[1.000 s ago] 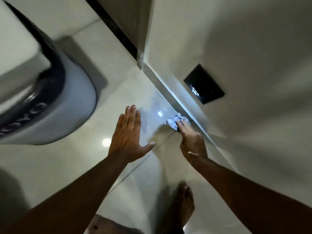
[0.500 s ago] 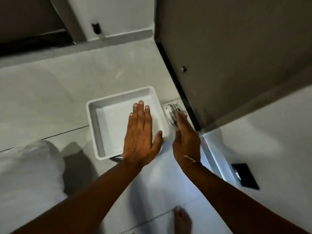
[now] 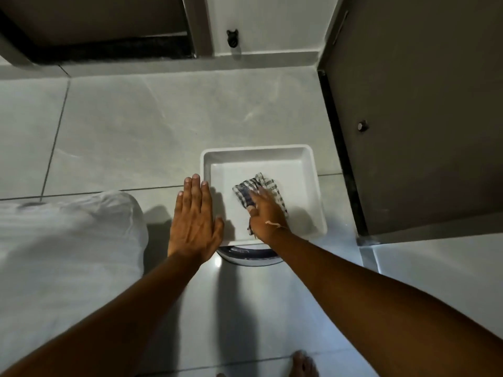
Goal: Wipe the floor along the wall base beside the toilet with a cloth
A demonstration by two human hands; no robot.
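A checked blue-and-white cloth (image 3: 265, 185) lies inside a white square tray (image 3: 313, 186) on the grey tiled floor. My right hand (image 3: 268, 213) rests on the cloth and grips it, fingers pointing away from me. To the left of the tray's rim hovers my left hand (image 3: 194, 219), flat, with its fingers spread and nothing in it. The wall base (image 3: 366, 253) runs along the right, below a dark door (image 3: 422, 118).
A white rounded toilet part (image 3: 62, 254) fills the left. A round white and dark object (image 3: 247, 257) peeks out under the tray's near edge. A wall with a black fitting (image 3: 232, 38) stands at the back. My bare foot (image 3: 303, 363) is at the bottom.
My view swung from the wall base by the toilet to the tray. My right hand carried the cloth from the floor by the wall into the tray.
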